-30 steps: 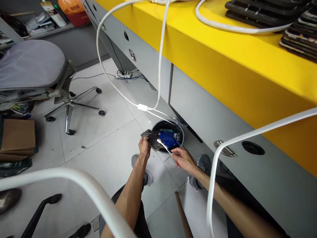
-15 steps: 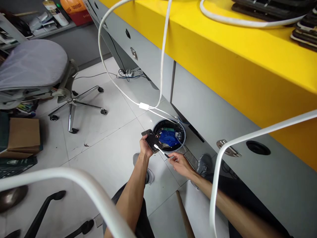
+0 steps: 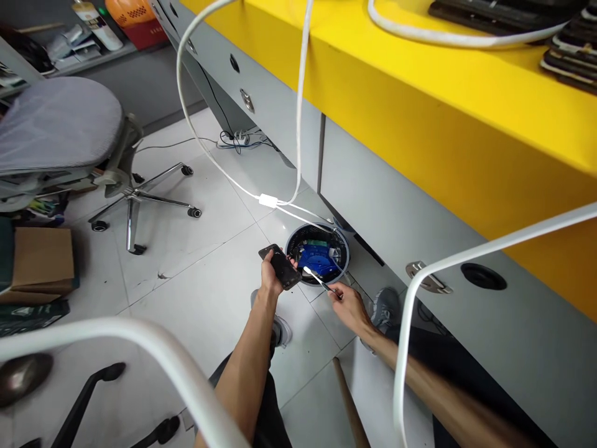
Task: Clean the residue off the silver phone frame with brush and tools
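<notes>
Pale tiled floor (image 3: 186, 311) spreads across the left and middle of the view. Along the right, a yellow counter (image 3: 420, 118) tops grey cabinet fronts (image 3: 373, 193); dark flat panels (image 3: 504, 15) lie on it at the upper edge. Grey mesh chair (image 3: 60, 124) at left, on a five-wheeled metal base. Below it, an open cardboard box (image 3: 43, 258). White cable (image 3: 301, 93) hangs off the counter in a long loop, passing through a small white block before reaching toward the bin. Black-lined bin (image 3: 347, 249) stands on the tiles near the cabinets, blue piece (image 3: 314, 258) among its contents.

Left hand (image 3: 271, 274) closed around a dark phone (image 3: 285, 269), thumb on the near side, fingertips showing past the far edge. Phone is held tilted above the floor, its outer end by the bin rim. Right hand (image 3: 347, 305) grips the dark handle of a brush (image 3: 318, 280). White brush head points at the phone, close to its lower edge; contact cannot be made out.
</notes>
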